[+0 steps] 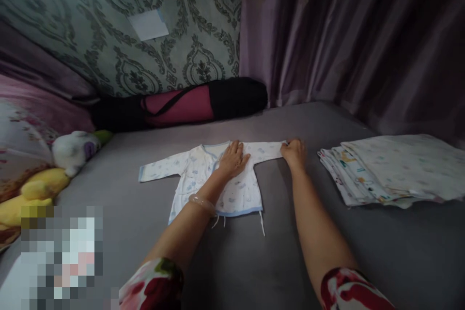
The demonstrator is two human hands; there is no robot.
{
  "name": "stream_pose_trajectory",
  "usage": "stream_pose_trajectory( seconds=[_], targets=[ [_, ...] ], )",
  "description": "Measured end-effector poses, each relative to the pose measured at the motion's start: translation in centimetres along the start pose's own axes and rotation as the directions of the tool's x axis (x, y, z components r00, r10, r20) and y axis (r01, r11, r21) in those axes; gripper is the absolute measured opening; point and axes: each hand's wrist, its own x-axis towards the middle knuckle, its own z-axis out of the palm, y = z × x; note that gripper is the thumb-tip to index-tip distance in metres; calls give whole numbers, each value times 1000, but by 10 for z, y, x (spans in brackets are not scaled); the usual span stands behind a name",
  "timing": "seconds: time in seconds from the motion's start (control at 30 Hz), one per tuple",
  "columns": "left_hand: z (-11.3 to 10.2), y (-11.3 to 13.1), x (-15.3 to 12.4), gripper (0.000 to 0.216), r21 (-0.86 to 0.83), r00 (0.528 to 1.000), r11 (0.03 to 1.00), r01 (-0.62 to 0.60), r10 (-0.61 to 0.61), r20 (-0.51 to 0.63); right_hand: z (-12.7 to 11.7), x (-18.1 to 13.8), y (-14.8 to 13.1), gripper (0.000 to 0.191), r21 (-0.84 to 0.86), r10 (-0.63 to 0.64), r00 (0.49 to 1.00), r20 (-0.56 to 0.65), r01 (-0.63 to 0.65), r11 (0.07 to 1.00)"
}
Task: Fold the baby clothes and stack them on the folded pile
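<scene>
A small white baby shirt with blue trim and a faint blue print lies spread on the grey bed sheet. Its sleeves stretch out to both sides, and thin ties hang from the hem. My left hand rests flat on the upper chest of the shirt, fingers extended. At the end of the right-side sleeve, my right hand pinches the cuff between closed fingers. My left forearm covers part of the shirt's lower front.
Folded printed cloths are stacked at the right. A long black and pink bag lies along the wall. Plush toys, one white and one yellow, sit at the left. A blurred-out patch covers the lower left. Purple curtains hang behind.
</scene>
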Motion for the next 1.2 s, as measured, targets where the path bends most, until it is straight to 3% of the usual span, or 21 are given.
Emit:
stream_pose_trajectory(
  seconds=[0.13,0.33,0.53,0.63,0.77,0.9,1.0,1.1,1.2],
  targets=[
    [-7,-2,-1,58,-53,998,997,-58,56,-38,-6,6,-4,27,125,-31,996,82,20,992],
    [-12,-3,-1,73,-94,992,995,-32,44,122,-16,19,-13,26,337,-5,1000,7,2,942],
    [-22,-5,10,87,-87,977,995,-39,56,206,-32,6,-38,27,695,51,985,162,-151,703],
    [-26,-7,21,93,-44,961,999,-23,35,274,-35,-10,-59,21,795,23,972,233,-204,571],
    [-30,-6,27,91,-17,958,998,-55,57,282,-26,-33,-86,14,853,-31,944,328,-282,439],
    [-35,-7,25,83,-70,968,997,-34,51,246,-12,-50,-100,15,838,-67,927,369,-301,456],
    [-41,-16,17,75,-182,992,983,6,17,129,-1,-57,-104,20,839,-91,942,323,-240,489],
    [-47,-31,3,55,-381,990,916,122,-138,-14,9,-68,-109,22,844,-124,948,292,-194,500],
    [-52,-42,-14,39,-702,924,651,288,-382,25,16,-81,-116,21,843,-263,894,362,-193,501]
  ],
)
